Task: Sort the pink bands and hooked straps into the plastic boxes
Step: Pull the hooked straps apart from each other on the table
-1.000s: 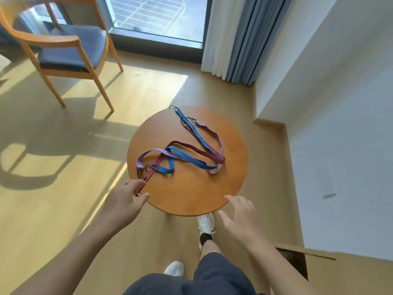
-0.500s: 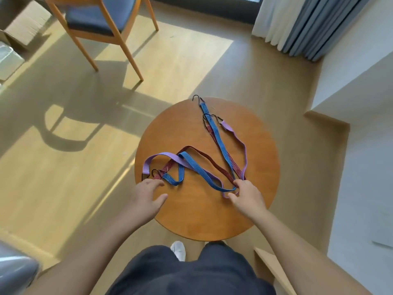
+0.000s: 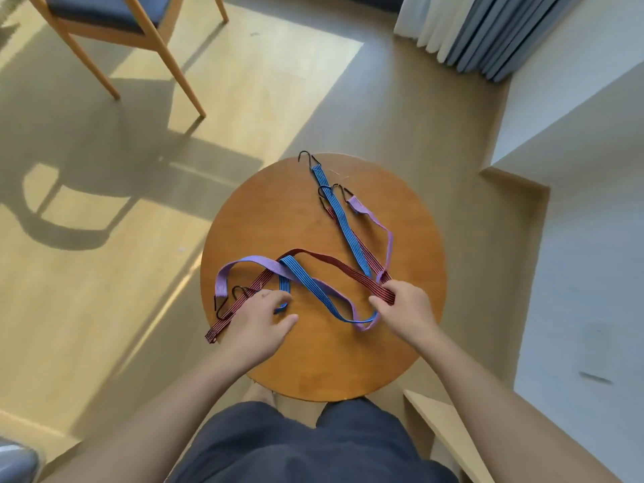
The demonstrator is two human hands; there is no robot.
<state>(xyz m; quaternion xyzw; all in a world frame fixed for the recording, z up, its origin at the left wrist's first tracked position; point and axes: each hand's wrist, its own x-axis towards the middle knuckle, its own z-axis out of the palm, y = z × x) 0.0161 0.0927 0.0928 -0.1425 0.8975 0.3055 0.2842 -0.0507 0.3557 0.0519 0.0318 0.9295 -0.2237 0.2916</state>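
While the round wooden table carries a tangle of red strap, blue strap and pink band, both forearms reach in from the near edge, palms down. Right hand: fingers curled and pinched closed on the red strap where the three cross. Left hand: fingers loosely spread and unclosed, tips resting on the blue strap's end beside a black hook.

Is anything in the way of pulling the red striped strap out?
Yes. The blue striped strap and the flat lilac band cross over the red striped strap mid-table, so they're tangled. The right hand pinches it.
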